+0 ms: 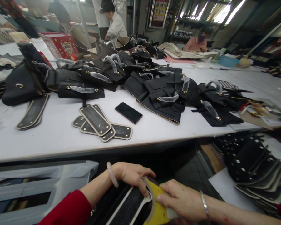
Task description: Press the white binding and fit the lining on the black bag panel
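My left hand, with a pale bangle at its wrist, grips the upper end of a black panel with whitish edging low in the view. Its thumb presses on the edging and the other fingers curl over the far side. My right hand, wearing a silver bracelet, closes on a yellow piece that lies against the panel's right side. The thumb rests on the yellow surface; the other fingers are partly hidden behind it. The lower ends of both pieces run out of view.
Across the white table lie black bag parts with wrapped handles, a phone and stacked dark base panels. More black pieces are stacked at right. A red box and co-workers are beyond.
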A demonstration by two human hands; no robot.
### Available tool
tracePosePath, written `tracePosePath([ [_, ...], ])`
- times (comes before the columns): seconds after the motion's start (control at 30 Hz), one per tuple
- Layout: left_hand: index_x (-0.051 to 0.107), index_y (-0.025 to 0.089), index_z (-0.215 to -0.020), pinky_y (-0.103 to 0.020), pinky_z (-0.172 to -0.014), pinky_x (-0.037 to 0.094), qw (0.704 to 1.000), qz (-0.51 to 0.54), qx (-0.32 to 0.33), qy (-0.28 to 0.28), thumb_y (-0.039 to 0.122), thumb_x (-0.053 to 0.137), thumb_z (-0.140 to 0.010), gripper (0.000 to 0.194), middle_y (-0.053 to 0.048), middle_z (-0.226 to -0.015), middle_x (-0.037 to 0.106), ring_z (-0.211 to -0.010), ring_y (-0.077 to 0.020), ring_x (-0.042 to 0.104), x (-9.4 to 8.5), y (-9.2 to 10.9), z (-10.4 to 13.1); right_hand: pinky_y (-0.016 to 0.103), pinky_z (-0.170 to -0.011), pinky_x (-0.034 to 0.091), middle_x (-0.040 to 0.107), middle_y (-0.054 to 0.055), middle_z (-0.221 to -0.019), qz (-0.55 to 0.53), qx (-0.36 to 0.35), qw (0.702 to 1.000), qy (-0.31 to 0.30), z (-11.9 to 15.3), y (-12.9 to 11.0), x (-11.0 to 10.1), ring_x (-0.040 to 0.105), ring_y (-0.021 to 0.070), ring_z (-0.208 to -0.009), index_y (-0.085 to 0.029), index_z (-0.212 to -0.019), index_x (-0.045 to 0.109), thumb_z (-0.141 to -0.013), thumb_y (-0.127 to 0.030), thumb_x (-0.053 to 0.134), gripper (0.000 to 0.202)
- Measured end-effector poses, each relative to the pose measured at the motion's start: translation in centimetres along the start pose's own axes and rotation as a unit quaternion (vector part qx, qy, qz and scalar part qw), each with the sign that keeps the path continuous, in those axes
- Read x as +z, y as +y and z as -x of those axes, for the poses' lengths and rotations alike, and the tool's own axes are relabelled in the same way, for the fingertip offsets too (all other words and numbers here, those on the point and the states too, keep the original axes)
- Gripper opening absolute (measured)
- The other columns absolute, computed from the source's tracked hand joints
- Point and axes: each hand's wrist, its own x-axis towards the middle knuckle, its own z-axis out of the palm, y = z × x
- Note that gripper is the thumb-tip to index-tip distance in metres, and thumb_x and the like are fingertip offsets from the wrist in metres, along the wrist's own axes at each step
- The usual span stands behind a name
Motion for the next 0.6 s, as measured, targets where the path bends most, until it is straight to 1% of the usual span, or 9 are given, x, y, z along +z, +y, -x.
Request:
tracePosePath([
  [0.13,0.041,0.009,-0.144,-0.042,-0.092,0.049,1.0,0.01,0.003,0.004,0.06,0.076,-0.055,0.108,-0.016,-0.123,0.062,-0.11,-0.0346,0.058,0.0,-0.6,-0.2,0.013,-0.025,0.031,0.051,-0.004,-0.052,-0.005,0.014,1.0,-0.004,-0.5,0.3,0.3,0.045,0.0086,-0.032,-0.018,-0.08,0.053,-0.088,-0.03,0.043,0.017],
  [0.23,0.043,0.011,-0.143,-0.041,-0.094,0.048,1.0,0.018,0.011,0.006,0.058,0.077,-0.055,0.106,-0.015,-0.125,0.061,-0.111,-0.0336,0.058,0.0,-0.9,-0.3,0.014,-0.025,0.033,0.052,-0.003,-0.052,-0.018,0.022,1.0,-0.012,-0.7,0.4,0.5,0.045,0.0091,-0.033,-0.017,-0.085,0.054,-0.089,-0.029,0.041,0.018],
  [0.3,0.045,0.013,-0.142,-0.041,-0.092,0.049,1.0,0.022,0.017,0.005,0.057,0.078,-0.056,0.103,-0.013,-0.121,0.063,-0.109,-0.0323,0.059,0.0,-1.1,-0.4,0.014,-0.025,0.035,0.054,-0.002,-0.054,-0.021,0.012,1.0,-0.015,-0.7,0.3,0.7,0.047,0.0097,-0.034,-0.017,-0.086,0.056,-0.09,-0.03,0.041,0.02],
  [0.4,0.046,0.017,-0.142,-0.038,-0.087,0.05,0.999,0.033,0.018,-0.003,0.053,0.08,-0.057,0.098,-0.008,-0.11,0.068,-0.102,-0.0294,0.062,-0.1,-1.3,-0.5,0.016,-0.027,0.036,0.054,-0.002,-0.055,-0.024,0.03,0.999,-0.009,-0.6,0.0,1.0,0.047,0.0104,-0.035,-0.016,-0.089,0.057,-0.09,-0.031,0.04,0.022],
  [0.5,0.047,0.018,-0.141,-0.035,-0.086,0.051,0.999,0.044,0.019,-0.01,0.048,0.081,-0.057,0.096,-0.006,-0.108,0.07,-0.102,-0.0281,0.063,-0.2,-1.3,-0.5,0.014,-0.031,0.028,0.054,-0.002,-0.056,-0.04,0.051,0.998,-0.012,-0.4,-0.4,1.4,0.041,0.0076,-0.035,-0.015,-0.092,0.057,-0.092,-0.029,0.04,0.022],
  [0.6,0.046,0.015,-0.141,-0.035,-0.085,0.051,0.998,0.055,0.019,-0.016,0.046,0.082,-0.055,0.098,-0.007,-0.109,0.069,-0.101,-0.0284,0.063,-0.3,-1.3,-0.4,0.014,-0.039,0.023,0.054,-0.002,-0.06,-0.045,0.024,0.999,0.006,-0.3,-0.7,1.8,0.036,0.005,-0.042,-0.014,-0.086,0.057,-0.091,-0.025,0.043,0.018],
])
